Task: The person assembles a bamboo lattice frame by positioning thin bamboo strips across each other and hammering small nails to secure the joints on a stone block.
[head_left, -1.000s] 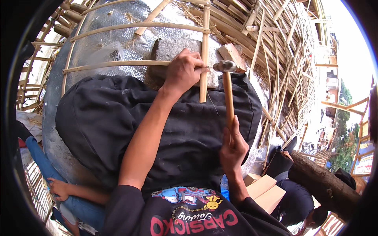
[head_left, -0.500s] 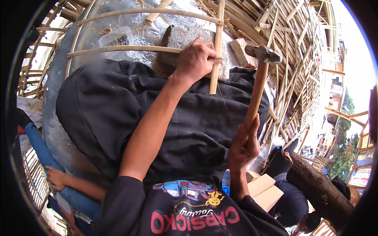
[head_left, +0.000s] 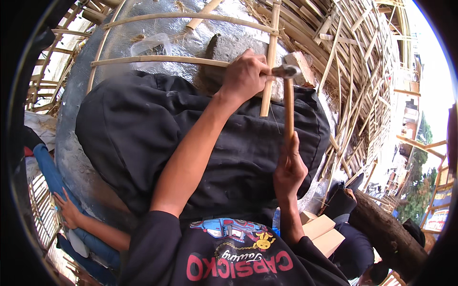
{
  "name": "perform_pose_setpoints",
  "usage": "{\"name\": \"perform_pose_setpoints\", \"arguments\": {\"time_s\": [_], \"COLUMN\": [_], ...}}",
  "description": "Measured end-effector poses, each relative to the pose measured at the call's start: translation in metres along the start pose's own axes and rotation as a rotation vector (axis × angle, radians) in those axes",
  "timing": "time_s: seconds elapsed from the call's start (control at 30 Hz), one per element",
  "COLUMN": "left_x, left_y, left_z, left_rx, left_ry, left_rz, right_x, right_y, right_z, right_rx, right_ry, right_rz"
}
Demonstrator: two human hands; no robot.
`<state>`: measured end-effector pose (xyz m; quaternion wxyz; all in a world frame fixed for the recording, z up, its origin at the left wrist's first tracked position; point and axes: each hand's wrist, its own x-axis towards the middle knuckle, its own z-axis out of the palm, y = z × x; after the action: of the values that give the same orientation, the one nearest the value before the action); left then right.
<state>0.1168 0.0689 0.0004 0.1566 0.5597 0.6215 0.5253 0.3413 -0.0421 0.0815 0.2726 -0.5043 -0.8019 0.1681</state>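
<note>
Outdoors, by the look of it, a great mass of split bamboo [head_left: 355, 81] fills the right side, with a thick log [head_left: 389, 221] below it and a co-worker's hand [head_left: 69, 209] at the lower left. A crinkled silvery sheet [head_left: 186, 43] spreads beneath the work, just beyond the black-clad legs [head_left: 205, 143].

On it lies a ladder-like bamboo frame: a left strip [head_left: 91, 78], a right strip [head_left: 272, 47], an upper crosspiece [head_left: 191, 15] and a lower crosspiece [head_left: 152, 59]. The upper crosspiece meets the right strip with no hand on it, so that joint looks done; the lower one seems the joint in hand, its end hidden at the left hand [head_left: 245, 74].

A grey block [head_left: 238, 45] sits under that corner, a reddish brick [head_left: 303, 64] beside it. The right hand's fingers wrap the handle of the hammer [head_left: 289, 102], its head close by the left fingertips. The left fingers are bent over the right strip; whether they pinch anything small, I cannot tell.
</note>
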Motion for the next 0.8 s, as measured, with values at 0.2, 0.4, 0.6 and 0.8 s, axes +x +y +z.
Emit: {"name": "perform_pose_setpoints", "arguments": {"time_s": [0.2,0.4,0.6,0.8], "left_x": [0.0,0.0,0.001,0.001], "left_y": [-0.004,-0.002,-0.005,-0.008], "left_z": [0.0,-0.004,0.0,-0.003], "left_rx": [0.018,-0.022,-0.02,-0.105], "left_ry": [-0.015,-0.016,-0.033,-0.036], "left_rz": [-0.008,0.016,-0.014,0.059], "right_x": [-0.003,0.0,0.003,0.005], "right_y": [-0.013,0.0,-0.019,-0.018], "right_z": [-0.013,0.003,-0.018,-0.019], "right_rx": [0.044,0.01,0.071,0.025], "right_ry": [0.03,-0.016,0.012,-0.053], "right_rz": [0.107,-0.005,0.174,0.225]}}
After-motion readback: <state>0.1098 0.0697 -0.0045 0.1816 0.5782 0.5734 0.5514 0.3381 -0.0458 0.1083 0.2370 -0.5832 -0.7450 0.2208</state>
